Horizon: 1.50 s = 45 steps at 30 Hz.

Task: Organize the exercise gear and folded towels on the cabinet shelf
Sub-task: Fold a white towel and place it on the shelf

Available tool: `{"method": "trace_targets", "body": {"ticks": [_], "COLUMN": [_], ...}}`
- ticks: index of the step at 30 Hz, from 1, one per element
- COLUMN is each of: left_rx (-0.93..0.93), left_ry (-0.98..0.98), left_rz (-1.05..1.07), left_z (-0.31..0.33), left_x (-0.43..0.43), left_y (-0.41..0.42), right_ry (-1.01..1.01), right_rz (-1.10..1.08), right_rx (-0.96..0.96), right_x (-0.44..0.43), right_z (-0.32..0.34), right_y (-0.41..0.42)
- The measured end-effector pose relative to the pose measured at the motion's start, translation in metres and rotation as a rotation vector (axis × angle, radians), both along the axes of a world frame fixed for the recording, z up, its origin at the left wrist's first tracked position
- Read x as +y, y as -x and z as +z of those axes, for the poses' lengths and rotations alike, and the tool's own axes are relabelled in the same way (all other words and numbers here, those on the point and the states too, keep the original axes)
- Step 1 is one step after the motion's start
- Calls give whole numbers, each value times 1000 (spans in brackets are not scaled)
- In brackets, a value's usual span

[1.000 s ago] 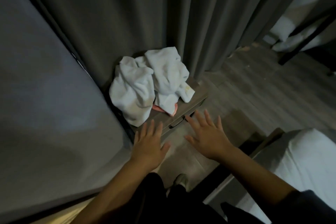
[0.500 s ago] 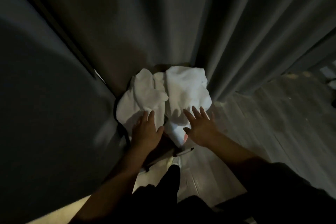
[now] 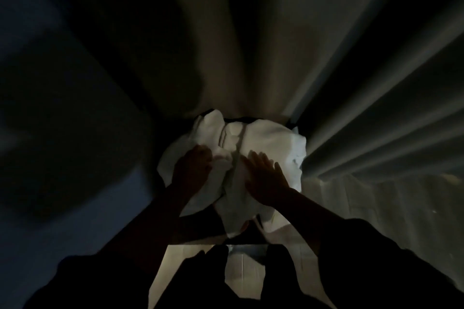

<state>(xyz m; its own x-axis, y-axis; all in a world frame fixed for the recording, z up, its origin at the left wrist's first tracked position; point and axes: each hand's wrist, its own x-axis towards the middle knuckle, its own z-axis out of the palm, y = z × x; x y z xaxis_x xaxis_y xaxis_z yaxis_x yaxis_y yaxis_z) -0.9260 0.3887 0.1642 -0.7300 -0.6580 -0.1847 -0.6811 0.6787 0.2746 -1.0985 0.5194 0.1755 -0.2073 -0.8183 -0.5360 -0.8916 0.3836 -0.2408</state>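
Observation:
Two crumpled white towels lie in a heap on a small low cabinet (image 3: pixel 198 233), which is mostly hidden in shadow. The left towel (image 3: pixel 208 130) bulges toward the wall and the right towel (image 3: pixel 273 140) spreads toward the curtain. My left hand (image 3: pixel 193 170) rests on the left towel with its fingers curled into the cloth. My right hand (image 3: pixel 263 178) lies flat on the right towel, fingers spread. A small pinkish scrap (image 3: pixel 244 226) peeks out under the towels' front edge. No exercise gear is recognisable in this dim light.
Grey curtain folds (image 3: pixel 263 57) hang directly behind the cabinet and to its right. A large dark flat panel (image 3: pixel 62 145) stands close on the left. Pale wood floor (image 3: pixel 376 208) shows at the right, and my dark-clad legs (image 3: pixel 251 283) fill the bottom.
I have leaned in closer over the cabinet and the view has darkened. Both hands moved forward from above the drawer front onto the towels; the left hand's fingers have closed into the cloth.

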Motion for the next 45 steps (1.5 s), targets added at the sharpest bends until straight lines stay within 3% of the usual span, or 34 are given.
{"method": "trace_targets", "body": {"ticks": [2, 4, 9, 12, 14, 16, 22, 26, 32, 39, 45], "left_rx": [104, 310, 595, 760, 865, 937, 1099, 1150, 1196, 1267, 1332], "left_ry": [85, 18, 12, 87, 64, 38, 30, 18, 72, 95, 348], "left_rz": [128, 350, 772, 808, 818, 810, 813, 804, 799, 921, 963], "left_z": [7, 15, 57, 88, 110, 127, 161, 192, 242, 276, 348], "left_x": [13, 33, 67, 86, 96, 103, 114, 115, 105, 116, 110], "left_y": [-5, -9, -13, -11, -9, -5, 3, -5, -8, -2, 7], "right_ry": [-13, 5, 61, 243, 376, 428, 608, 720, 971, 930, 949], "right_rz": [76, 156, 308, 375, 335, 288, 155, -29, 21, 69, 157], "right_rx": [13, 6, -122, -154, -297, -433, -555, -467, -681, -949, -1019], "right_x": [-2, -3, -16, -21, -24, -28, -37, -44, -47, -43, -63], "right_z": [-1, 2, 20, 35, 45, 54, 80, 114, 187, 233, 306], "right_y": [7, 13, 23, 18, 10, 0, -12, -12, -8, -14, -15]}}
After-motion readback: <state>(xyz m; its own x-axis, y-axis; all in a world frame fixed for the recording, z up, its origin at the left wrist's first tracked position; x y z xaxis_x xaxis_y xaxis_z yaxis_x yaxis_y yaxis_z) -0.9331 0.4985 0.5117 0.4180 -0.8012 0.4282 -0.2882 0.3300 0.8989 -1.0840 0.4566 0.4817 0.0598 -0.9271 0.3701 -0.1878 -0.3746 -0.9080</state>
